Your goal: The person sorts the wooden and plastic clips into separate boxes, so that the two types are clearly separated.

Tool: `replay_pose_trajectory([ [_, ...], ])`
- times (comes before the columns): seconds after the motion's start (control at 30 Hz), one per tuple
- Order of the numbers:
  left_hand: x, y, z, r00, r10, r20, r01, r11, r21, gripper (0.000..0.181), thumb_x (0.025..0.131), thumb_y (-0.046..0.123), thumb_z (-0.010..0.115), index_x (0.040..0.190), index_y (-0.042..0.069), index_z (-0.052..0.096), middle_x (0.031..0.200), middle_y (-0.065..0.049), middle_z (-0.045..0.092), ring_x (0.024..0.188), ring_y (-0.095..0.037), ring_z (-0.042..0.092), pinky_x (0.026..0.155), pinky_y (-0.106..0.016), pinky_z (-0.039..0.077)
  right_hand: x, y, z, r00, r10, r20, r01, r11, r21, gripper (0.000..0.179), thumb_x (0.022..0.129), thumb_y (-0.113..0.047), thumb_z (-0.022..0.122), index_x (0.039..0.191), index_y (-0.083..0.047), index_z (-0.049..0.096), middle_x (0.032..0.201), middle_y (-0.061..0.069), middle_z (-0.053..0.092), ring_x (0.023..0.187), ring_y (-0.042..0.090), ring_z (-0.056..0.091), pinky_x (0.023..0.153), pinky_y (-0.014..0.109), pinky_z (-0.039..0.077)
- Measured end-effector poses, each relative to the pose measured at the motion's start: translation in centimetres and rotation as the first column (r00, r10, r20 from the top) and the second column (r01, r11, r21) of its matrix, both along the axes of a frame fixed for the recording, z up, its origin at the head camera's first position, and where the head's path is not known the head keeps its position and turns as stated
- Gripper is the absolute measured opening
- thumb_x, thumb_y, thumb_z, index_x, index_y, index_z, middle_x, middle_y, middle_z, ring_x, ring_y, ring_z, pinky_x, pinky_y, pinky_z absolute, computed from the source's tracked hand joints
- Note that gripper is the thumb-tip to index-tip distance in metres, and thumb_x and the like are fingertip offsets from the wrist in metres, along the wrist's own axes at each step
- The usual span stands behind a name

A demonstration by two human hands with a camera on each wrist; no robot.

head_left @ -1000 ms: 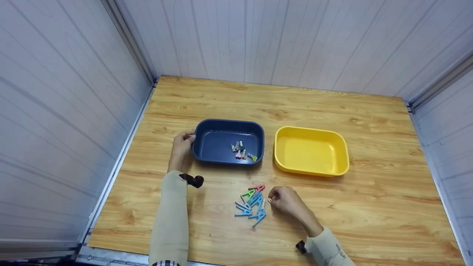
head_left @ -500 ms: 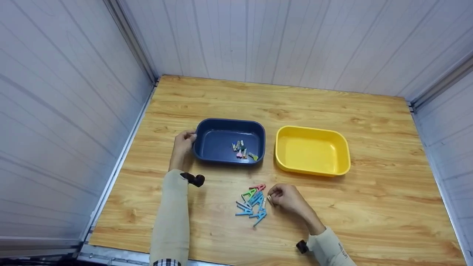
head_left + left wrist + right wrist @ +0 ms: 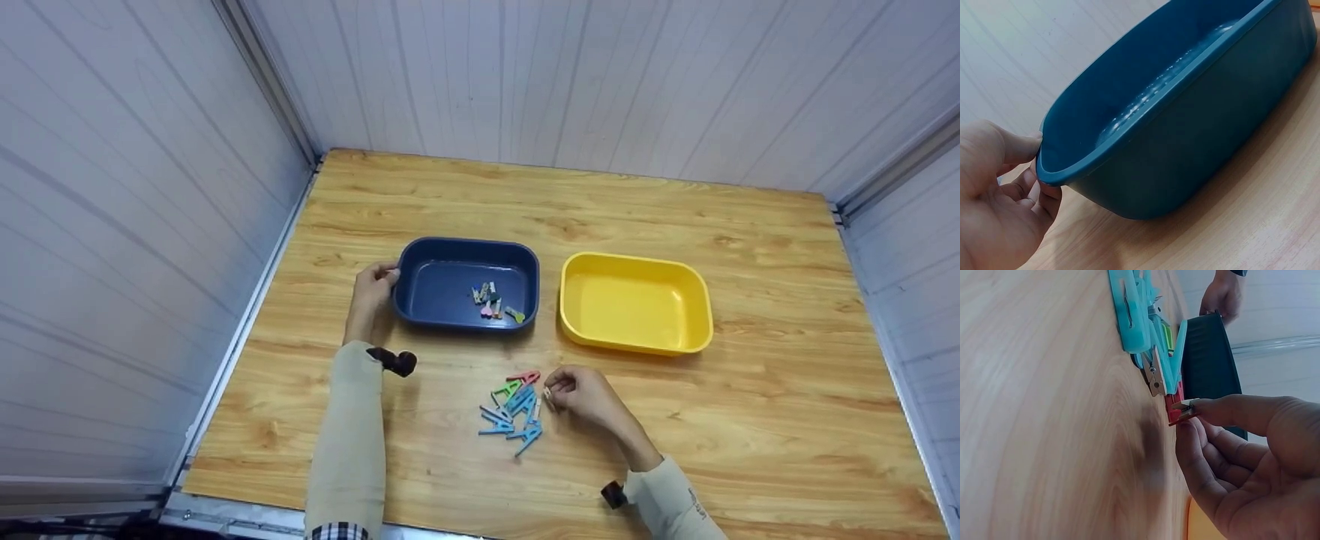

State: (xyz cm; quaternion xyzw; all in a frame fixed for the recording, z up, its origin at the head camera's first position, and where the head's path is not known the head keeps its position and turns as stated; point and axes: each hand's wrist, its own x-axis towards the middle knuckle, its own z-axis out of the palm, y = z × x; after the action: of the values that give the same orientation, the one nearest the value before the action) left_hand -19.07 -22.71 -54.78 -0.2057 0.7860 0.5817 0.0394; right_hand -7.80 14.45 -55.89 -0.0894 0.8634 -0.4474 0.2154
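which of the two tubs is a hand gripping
The dark blue tub: the left hand pinches its rim, while the yellow tub is untouched.

Small pale wooden clip (image 3: 1184, 408): partly hidden by the right hand (image 3: 1264, 475).
Small multicoloured clips (image 3: 490, 295) in the dark blue plastic tub (image 3: 435, 291): too small to count exactly.
Yellow plastic tub (image 3: 630, 300): cut off by the right-wrist view's bottom edge.

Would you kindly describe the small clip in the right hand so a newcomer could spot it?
On the wooden table, find the yellow basin, then the right hand on its near side, beside the pile of clips. Pinched in that hand is the small clip, set apart because it is held, while the pile's clips lie on the table.
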Motion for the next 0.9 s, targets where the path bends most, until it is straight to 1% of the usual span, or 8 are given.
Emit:
replay_pose_trajectory([
  [0.13, -0.1, -0.1, -0.1, 1.0, -0.005, 0.0, 0.005, 1.0, -0.011, 0.032, 0.098, 0.013, 0.05, 0.126, -0.002, 0.057, 0.104, -0.01, 0.057, 0.098, -0.02, 0.051, 0.084, -0.025, 0.04, -0.1, -0.1, 0.1, 1.0, 0.002, -0.023, -0.002, 1.0, -0.007, 0.013, 0.079, 0.0, 0.064, 0.092, 0.002, 0.068, 0.08, 0.006, 0.066, 0.072, 0.012, 0.058, 0.065, 0.021, 0.048],
  [0.33, -0.1, -0.1, -0.2, 1.0, -0.006, -0.003, 0.006, 1.0, -0.018, 0.032, 0.098, 0.013, 0.05, 0.125, -0.002, 0.058, 0.106, -0.012, 0.058, 0.099, -0.02, 0.052, 0.085, -0.025, 0.041, -0.3, -0.1, 0.1, 1.0, -0.015, 0.0, 0.015, 1.0, -0.02, 0.014, 0.08, 0.0, 0.065, 0.094, 0.002, 0.068, 0.082, 0.007, 0.066, 0.074, 0.013, 0.059, 0.066, 0.023, 0.049],
  [0.6, -0.1, 0.0, 0.0, 1.0, -0.005, 0.0, 0.005, 1.0, -0.012, 0.032, 0.098, 0.013, 0.049, 0.125, -0.003, 0.057, 0.11, -0.015, 0.058, 0.101, -0.022, 0.052, 0.087, -0.027, 0.041, -0.5, -0.1, 0.2, 0.999, -0.036, -0.001, 0.036, 0.998, -0.05, 0.014, 0.082, -0.002, 0.067, 0.096, 0.001, 0.068, 0.085, 0.009, 0.067, 0.077, 0.015, 0.06, 0.069, 0.024, 0.05],
  [0.77, -0.1, 0.0, 0.0, 1.0, -0.009, -0.009, 0.009, 1.0, -0.028, 0.032, 0.098, 0.013, 0.05, 0.125, -0.003, 0.057, 0.111, -0.016, 0.058, 0.101, -0.022, 0.052, 0.087, -0.027, 0.042, -0.9, -0.2, 0.5, 0.998, -0.058, 0.004, 0.058, 0.995, -0.079, 0.015, 0.082, -0.003, 0.068, 0.097, 0.0, 0.068, 0.088, 0.01, 0.068, 0.078, 0.014, 0.061, 0.068, 0.022, 0.051],
  [0.9, -0.1, 0.0, 0.0, 1.0, -0.006, -0.012, 0.006, 1.0, -0.017, 0.032, 0.098, 0.012, 0.05, 0.125, -0.003, 0.057, 0.11, -0.015, 0.059, 0.101, -0.021, 0.053, 0.088, -0.027, 0.042, -1.1, -0.5, 0.9, 0.996, -0.084, 0.01, 0.084, 0.992, -0.091, 0.015, 0.082, -0.003, 0.068, 0.096, -0.001, 0.069, 0.088, 0.01, 0.069, 0.078, 0.013, 0.061, 0.068, 0.022, 0.051],
])
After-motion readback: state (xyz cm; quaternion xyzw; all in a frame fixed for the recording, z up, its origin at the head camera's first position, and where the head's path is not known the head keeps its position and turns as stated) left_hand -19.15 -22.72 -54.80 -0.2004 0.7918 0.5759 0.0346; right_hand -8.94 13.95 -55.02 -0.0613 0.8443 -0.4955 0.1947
